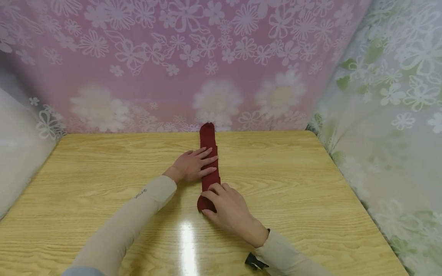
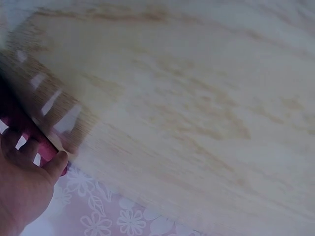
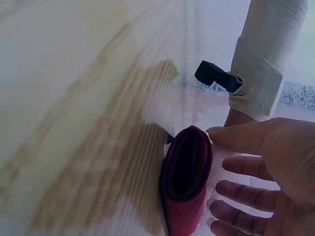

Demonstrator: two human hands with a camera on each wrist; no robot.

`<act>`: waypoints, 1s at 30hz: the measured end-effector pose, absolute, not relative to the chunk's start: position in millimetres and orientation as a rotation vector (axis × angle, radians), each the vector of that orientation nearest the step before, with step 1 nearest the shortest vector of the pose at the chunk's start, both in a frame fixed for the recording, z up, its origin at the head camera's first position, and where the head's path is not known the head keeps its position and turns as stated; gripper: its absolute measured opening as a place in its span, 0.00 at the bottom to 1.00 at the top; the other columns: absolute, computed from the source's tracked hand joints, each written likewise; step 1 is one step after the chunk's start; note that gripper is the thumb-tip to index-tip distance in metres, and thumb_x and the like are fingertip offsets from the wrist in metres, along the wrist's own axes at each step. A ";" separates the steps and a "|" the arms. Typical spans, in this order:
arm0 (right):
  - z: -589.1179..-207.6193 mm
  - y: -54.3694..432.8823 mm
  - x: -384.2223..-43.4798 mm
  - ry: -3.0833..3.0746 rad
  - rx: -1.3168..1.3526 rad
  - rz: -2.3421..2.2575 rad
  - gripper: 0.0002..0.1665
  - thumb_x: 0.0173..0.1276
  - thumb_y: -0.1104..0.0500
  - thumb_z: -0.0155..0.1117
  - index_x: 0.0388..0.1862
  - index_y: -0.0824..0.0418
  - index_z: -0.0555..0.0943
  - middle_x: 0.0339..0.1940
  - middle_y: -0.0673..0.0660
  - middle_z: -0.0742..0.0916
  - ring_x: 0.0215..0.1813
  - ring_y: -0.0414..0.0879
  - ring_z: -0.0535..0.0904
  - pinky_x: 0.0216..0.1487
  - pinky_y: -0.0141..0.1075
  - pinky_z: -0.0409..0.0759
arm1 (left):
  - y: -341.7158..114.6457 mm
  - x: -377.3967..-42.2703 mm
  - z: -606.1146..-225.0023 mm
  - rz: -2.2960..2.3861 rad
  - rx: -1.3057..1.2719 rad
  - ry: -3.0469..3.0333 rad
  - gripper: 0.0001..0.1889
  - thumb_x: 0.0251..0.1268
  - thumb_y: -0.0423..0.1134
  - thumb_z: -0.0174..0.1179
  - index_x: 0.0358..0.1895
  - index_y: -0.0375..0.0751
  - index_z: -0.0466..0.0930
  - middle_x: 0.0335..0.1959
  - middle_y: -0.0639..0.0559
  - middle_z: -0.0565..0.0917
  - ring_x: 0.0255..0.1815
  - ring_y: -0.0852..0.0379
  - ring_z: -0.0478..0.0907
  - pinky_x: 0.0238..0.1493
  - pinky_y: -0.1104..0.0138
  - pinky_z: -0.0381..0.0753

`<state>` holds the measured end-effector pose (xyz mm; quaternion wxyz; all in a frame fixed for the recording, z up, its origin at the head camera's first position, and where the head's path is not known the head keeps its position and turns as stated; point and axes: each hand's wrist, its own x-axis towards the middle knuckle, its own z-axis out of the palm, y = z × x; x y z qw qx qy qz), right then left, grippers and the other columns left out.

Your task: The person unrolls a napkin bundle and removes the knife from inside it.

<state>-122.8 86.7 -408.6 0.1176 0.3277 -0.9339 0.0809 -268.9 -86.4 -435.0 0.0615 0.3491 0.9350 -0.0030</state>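
A dark red cloth (image 1: 208, 138), folded into a long narrow strip, lies across the wooden table (image 1: 276, 172) from its far edge toward me. Its near end (image 3: 184, 164) shows several wrapped layers in the right wrist view. My left hand (image 1: 191, 165) rests on the middle of the strip, fingers spread across it. In the left wrist view, the fingers of that hand (image 2: 24, 187) lie along the cloth. Over the near end reaches my right hand (image 1: 231, 209), fingers slightly bent and thumb by the cloth's end. The right wrist view shows the right-hand fingers (image 3: 251, 194) extended beside the strip.
A pink flowered curtain (image 1: 155, 76) hangs behind the table's far edge. Pale flowered sheets (image 1: 390, 134) border the right and left sides. A small black device (image 1: 255, 261) is strapped by the right wrist, and light reflects off the tabletop in front.
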 end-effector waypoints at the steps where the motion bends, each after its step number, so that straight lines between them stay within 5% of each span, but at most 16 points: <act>1: -408.9 86.8 -122.9 -2.737 0.952 0.241 0.21 0.59 0.45 0.70 0.49 0.51 0.83 0.46 0.50 0.80 0.43 0.45 0.75 0.42 0.37 0.78 | -86.4 -269.2 -435.5 -0.007 1.053 2.829 0.30 0.74 0.64 0.29 0.76 0.63 0.49 0.77 0.53 0.47 0.76 0.53 0.42 0.70 0.51 0.53; 30: -419.6 92.9 -127.8 -2.778 1.008 0.383 0.16 0.62 0.46 0.68 0.45 0.53 0.85 0.44 0.47 0.79 0.44 0.42 0.76 0.38 0.34 0.80 | -85.8 -270.8 -435.2 -0.023 1.053 2.825 0.31 0.73 0.65 0.28 0.76 0.63 0.50 0.77 0.53 0.49 0.76 0.52 0.44 0.70 0.50 0.53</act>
